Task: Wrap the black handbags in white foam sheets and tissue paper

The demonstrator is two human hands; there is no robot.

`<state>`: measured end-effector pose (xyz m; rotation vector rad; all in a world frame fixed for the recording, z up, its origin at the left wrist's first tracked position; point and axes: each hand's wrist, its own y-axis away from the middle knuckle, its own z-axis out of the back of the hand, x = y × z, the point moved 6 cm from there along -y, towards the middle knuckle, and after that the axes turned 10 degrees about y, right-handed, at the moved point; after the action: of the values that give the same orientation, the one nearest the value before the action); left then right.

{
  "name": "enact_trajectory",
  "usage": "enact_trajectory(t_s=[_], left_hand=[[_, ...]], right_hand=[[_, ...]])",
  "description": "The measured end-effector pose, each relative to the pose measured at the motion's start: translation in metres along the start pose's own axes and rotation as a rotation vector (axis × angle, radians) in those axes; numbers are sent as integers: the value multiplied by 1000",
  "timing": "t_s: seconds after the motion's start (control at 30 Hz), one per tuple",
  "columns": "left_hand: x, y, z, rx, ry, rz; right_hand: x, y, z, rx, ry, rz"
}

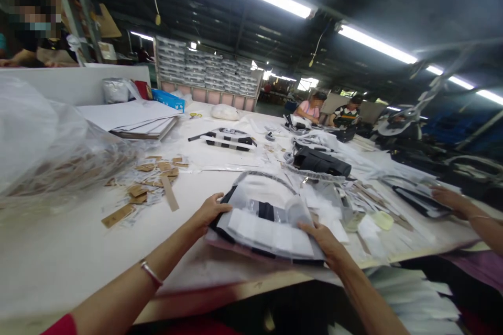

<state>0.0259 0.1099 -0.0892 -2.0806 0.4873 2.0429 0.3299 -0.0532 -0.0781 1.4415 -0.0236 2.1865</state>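
A flat handbag (271, 238) with dark edges, covered in white wrapping and clear film, lies at the front of the table. Its curved handle (271, 174) arches away from me, wrapped in a pale covering. My left hand (211, 212) grips the bag's left edge, thumb on top. At the right side, my right hand (323, 239) is closed on the bag's wrapped edge, with its thumb over the white layer. The fingers under the bag are hidden from sight. A black strip (266, 211) shows in the middle of the bag.
Brown tags (137, 193) lie scattered left of the bag, near a big clear plastic bag (66, 157). A black rolled bag (320, 161) and loose wrapping sit to the right. There, a co-worker's hand (448, 198) holds another dark bag (418, 200). Cardboard sheets (133, 118) stand farther back.
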Motion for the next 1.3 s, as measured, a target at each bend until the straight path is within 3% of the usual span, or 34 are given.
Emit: enact_trajectory(t_s=[0.07,0.17,0.23,0.3,0.37,0.47,0.57,0.67,0.73,0.83,0.93,1.03,1.13,1.2,1.3], left_hand=[[-27,-4,1,2,55,-81],[-77,-5,6,52,67,-272],[-102,0,9,96,-64,-435],[-107,10,14,118,-249,-602],[-87,26,19,142,-463,-751],[-27,55,25,220,-830,-893],[17,80,34,249,-981,-916],[11,91,35,218,-934,-981],[-15,90,27,193,-866,-1030],[-66,80,0,158,-838,-1055],[-103,70,-32,101,-869,-1094],[-93,53,-58,130,-1017,-1021],[-40,27,-68,286,-1188,-830],[-5,12,-67,374,-1249,-714],[16,3,-63,393,-1271,-651]], right_hand=[[17,-2,9,-56,-103,52],[56,-4,29,-202,-171,252],[75,-1,38,-321,-69,389],[79,5,41,-416,148,552],[60,14,34,-434,426,741],[3,26,19,-331,829,935],[-22,40,25,-402,899,973],[18,47,34,-565,745,857],[67,46,27,-585,686,812],[140,37,7,-564,650,845],[178,25,-20,-554,662,941],[164,6,-55,-519,807,1012],[107,-24,-90,-334,1053,942],[70,-41,-101,-255,1118,834],[45,-51,-106,-208,1135,749]])
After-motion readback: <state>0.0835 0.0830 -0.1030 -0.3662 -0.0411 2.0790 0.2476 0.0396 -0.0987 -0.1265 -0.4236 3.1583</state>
